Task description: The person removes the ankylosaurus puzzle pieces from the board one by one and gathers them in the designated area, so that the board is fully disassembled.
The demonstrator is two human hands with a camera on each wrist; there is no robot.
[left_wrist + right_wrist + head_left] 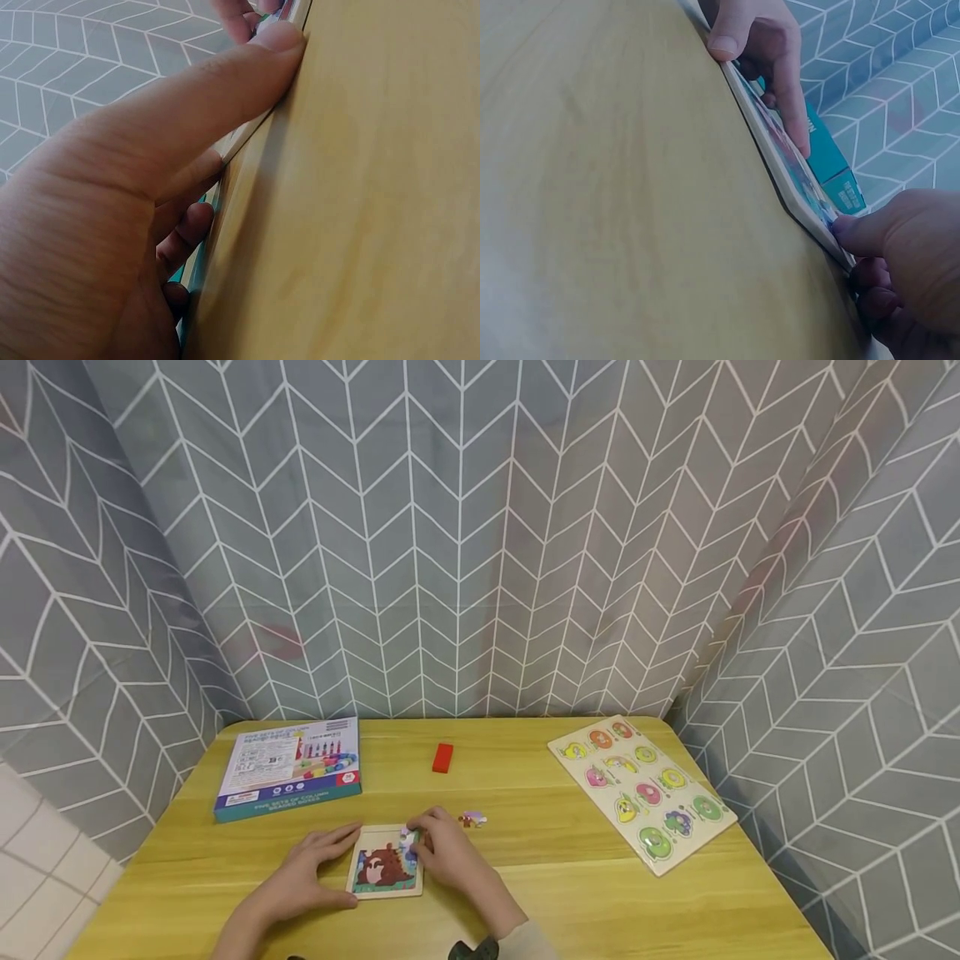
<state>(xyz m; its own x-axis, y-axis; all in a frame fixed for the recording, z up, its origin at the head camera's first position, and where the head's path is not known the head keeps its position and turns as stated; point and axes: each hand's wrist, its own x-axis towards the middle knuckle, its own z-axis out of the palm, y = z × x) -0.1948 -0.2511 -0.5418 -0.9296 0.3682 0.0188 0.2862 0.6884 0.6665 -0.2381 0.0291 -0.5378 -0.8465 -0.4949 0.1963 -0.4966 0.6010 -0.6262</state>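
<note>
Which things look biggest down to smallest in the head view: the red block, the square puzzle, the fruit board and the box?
1. Fruit board
2. Box, not far behind
3. Square puzzle
4. Red block

Two hands of yours, one framed puzzle!
Your tabletop: one box, far-left corner; one red block, near far edge; one board, near right edge, twelve pictures.

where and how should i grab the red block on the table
Probably best pinched across its long left and right sides, around the middle, coming down from above: the red block lies with its length running roughly front to back, and nothing stands against either side. The right hand is nearer.
</note>
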